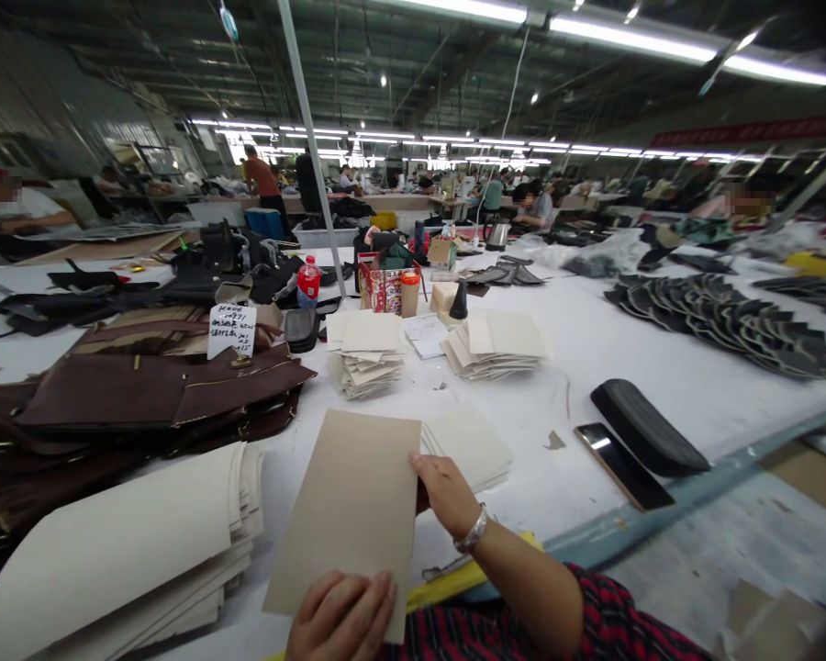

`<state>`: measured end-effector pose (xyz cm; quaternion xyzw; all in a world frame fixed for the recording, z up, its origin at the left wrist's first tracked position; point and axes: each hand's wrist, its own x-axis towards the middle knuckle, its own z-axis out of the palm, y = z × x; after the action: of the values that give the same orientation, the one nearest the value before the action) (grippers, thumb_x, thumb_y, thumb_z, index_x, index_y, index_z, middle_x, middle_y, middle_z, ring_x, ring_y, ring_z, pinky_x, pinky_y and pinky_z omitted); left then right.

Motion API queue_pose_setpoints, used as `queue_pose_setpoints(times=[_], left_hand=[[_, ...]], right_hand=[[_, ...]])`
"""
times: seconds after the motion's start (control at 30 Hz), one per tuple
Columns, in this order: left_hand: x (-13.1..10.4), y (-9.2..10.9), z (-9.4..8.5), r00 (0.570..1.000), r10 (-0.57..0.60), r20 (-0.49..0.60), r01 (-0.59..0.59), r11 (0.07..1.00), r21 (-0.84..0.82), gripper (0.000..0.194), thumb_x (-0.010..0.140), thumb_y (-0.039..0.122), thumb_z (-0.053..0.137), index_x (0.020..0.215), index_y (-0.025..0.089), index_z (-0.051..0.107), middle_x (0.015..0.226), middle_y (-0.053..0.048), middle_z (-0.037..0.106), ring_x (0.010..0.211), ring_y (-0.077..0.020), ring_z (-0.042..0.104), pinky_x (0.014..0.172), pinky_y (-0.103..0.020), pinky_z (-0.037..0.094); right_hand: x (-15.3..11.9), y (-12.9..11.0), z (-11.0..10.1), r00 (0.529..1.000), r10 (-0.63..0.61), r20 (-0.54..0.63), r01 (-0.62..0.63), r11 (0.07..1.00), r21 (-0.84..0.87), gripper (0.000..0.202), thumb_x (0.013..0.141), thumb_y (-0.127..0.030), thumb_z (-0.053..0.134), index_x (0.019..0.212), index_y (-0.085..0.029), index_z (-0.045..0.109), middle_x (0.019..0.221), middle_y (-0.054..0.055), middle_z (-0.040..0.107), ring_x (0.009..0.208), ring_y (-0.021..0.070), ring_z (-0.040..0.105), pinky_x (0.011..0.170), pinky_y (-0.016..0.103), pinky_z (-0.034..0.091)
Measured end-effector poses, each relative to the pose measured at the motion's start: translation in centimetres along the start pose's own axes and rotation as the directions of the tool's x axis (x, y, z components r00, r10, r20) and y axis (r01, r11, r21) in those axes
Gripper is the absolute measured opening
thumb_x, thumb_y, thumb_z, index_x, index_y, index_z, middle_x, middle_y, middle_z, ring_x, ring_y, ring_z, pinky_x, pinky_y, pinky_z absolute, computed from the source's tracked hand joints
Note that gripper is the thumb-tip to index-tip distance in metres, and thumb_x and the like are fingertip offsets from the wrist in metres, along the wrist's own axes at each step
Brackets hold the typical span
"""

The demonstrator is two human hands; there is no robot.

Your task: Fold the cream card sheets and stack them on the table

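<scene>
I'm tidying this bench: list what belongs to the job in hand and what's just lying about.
Likely the job's:
beige sheet, under the left hand, gripped by the right hand
large pale sheet stack
smaller pale sheet stack

Lying about, probably:
smartphone
apparent glasses case
red-capped bottle
metal kettle

Spreads out as a broad white table (578,340) with a pale blue edge (633,528) at the near right. Bears a brown leather bag (117,390) at the left and, in front of it, a large pile of curling pale sheets (130,542). Carries a left stack of cream pieces (364,358) and a right stack of cream pieces (499,349), with a written-on paper (427,338) between them, plus a lower cream stack (474,450) nearer the front. Supports a red-labelled bottle (308,283) and a black cone (458,301) farther back. Holds, to the right, a torn scrap (554,441), a dark phone (623,464) just beside a long black curved object (647,427), and overlapping black pieces (722,321) beyond
</scene>
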<state>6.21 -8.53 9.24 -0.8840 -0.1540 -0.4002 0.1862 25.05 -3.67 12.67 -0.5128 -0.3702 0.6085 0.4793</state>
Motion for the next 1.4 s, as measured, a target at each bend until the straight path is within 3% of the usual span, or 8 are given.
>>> queue_pose_setpoints(times=[0.17, 0.27, 0.37, 0.53, 0.67, 1.0, 1.23, 1.4], left_hand=[[0.1, 0.0, -1.2, 0.954, -0.297, 0.036, 0.294, 0.911, -0.29, 0.021, 0.084, 0.027, 0.045, 0.092, 0.022, 0.064, 0.09, 0.0, 0.066, 0.084, -0.0157, 0.059, 0.084, -0.029, 0.044], [0.6, -1.3, -2.4, 0.602, -0.776, 0.191, 0.779, 0.518, -0.353, 0.025, 0.08, 0.031, 0.051, 0.101, 0.02, 0.058, 0.093, -0.003, 0.065, 0.081, -0.0188, 0.061, 0.068, -0.027, 0.05], [0.3, -3.8, -1.6, 0.222, -0.866, 0.449, 0.941, 0.069, -0.331, 0.032, 0.081, 0.031, 0.046, 0.107, 0.013, 0.052, 0.092, -0.006, 0.065, 0.08, -0.0203, 0.061, 0.066, -0.028, 0.05], [-3.4, -7.1, 2.8, 0.026, -0.795, 0.606, 0.998, 0.057, 0.033, 0.027, 0.072, 0.024, 0.053, 0.096, 0.01, 0.055, 0.094, -0.009, 0.063, 0.088, -0.0206, 0.058, 0.078, -0.028, 0.043], [-5.3, -7.1, 4.4, -0.029, -0.854, 0.52, 0.988, 0.055, 0.145, 0.039, 0.072, 0.025, 0.055, 0.107, 0.012, 0.047, 0.102, -0.011, 0.059, 0.093, -0.0224, 0.055, 0.081, -0.031, 0.039], [-5.8, -6.8, 5.1, 0.025, -0.884, 0.466, 0.982, 0.109, 0.153, 0.03, 0.074, 0.02, 0.053, 0.103, 0.017, 0.046, 0.096, -0.006, 0.059, 0.088, -0.018, 0.055, 0.078, -0.027, 0.041], [-6.0, -6.9, 5.4, 0.029, -0.886, 0.462, 0.974, 0.129, 0.187, 0.032, 0.073, 0.023, 0.057, 0.103, 0.018, 0.047, 0.096, -0.006, 0.059, 0.088, -0.0191, 0.056, 0.078, -0.028, 0.041], [-6.1, -6.9, 5.6, 0.04, -0.884, 0.465, 0.969, 0.148, 0.198, 0.029, 0.072, 0.023, 0.057, 0.099, 0.018, 0.048, 0.091, -0.004, 0.06, 0.084, -0.018, 0.056, 0.075, -0.026, 0.041]], right_hand=[[0.2, -1.4, -1.0, 0.999, 0.015, -0.036, -0.014, 1.0, 0.028, 0.043, 0.078, -0.051, 0.041, 0.069, -0.011, 0.055, 0.054, 0.004, 0.059, 0.042, 0.0138, 0.054, 0.042, 0.028, 0.047], [-0.5, -2.8, -1.8, 0.976, -0.202, -0.079, 0.2, 0.979, -0.031, 0.044, 0.083, -0.048, 0.032, 0.088, -0.012, 0.056, 0.076, 0.009, 0.063, 0.058, 0.0161, 0.06, 0.054, 0.03, 0.05], [-0.4, -2.7, -2.3, 0.861, -0.506, -0.04, 0.455, 0.805, -0.381, 0.035, 0.086, -0.039, 0.034, 0.104, -0.016, 0.052, 0.093, 0.009, 0.061, 0.082, 0.0177, 0.059, 0.075, 0.034, 0.048], [3.5, 3.0, -1.1, 0.807, -0.455, 0.377, 0.537, 0.298, -0.789, 0.032, 0.085, -0.025, 0.036, 0.113, -0.015, 0.048, 0.112, 0.011, 0.054, 0.105, 0.0201, 0.046, 0.092, 0.038, 0.036], [6.2, 7.6, 0.9, 0.846, -0.281, 0.454, 0.504, 0.141, -0.852, 0.032, 0.083, -0.017, 0.038, 0.113, -0.014, 0.049, 0.105, 0.011, 0.055, 0.097, 0.0198, 0.048, 0.084, 0.035, 0.039], [6.0, 9.0, 2.4, 0.766, -0.256, 0.59, 0.591, -0.082, -0.802, 0.027, 0.085, -0.022, 0.04, 0.108, -0.016, 0.053, 0.093, 0.009, 0.053, 0.088, 0.0208, 0.042, 0.076, 0.033, 0.032], [8.1, 9.1, 2.4, 0.807, -0.154, 0.569, 0.581, 0.038, -0.813, 0.028, 0.084, -0.028, 0.044, 0.108, -0.019, 0.053, 0.094, 0.007, 0.052, 0.085, 0.0183, 0.044, 0.075, 0.03, 0.034], [7.9, 9.4, 3.0, 0.772, -0.188, 0.607, 0.608, -0.062, -0.792, 0.028, 0.085, -0.026, 0.04, 0.108, -0.02, 0.054, 0.095, 0.008, 0.052, 0.087, 0.0201, 0.043, 0.074, 0.032, 0.033]])
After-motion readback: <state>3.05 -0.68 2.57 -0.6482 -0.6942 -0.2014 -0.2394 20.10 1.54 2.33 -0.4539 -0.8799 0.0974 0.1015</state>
